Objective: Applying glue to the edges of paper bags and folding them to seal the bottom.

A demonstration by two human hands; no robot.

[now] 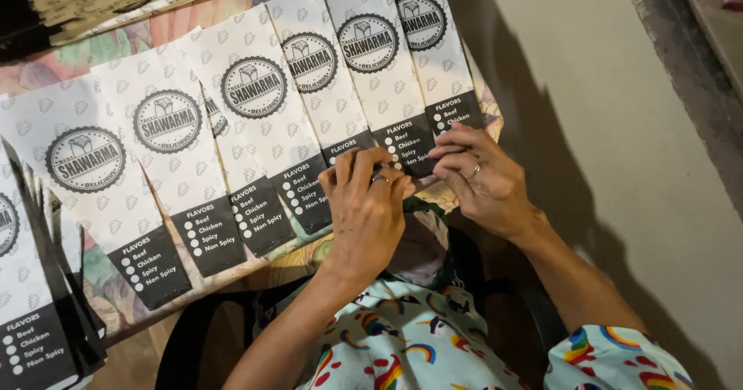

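Left hand (368, 204) and right hand (480, 177), fingers curled, pinch the black bottom edge of a paper bag (387, 73); thin, light, creases easily, best gripped at the edge.

Warm, dim indoor light falls from the upper left, throwing a broad soft shadow across the floor (619, 127) on the right. The paper bags (255, 104) show sharp and evenly lit without glare; the top-left corner sinks into darkness.

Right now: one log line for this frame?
left hand: fingertips on black end of white printed paper sleeve | right hand: pinching same end | sleeves fanned across floral table
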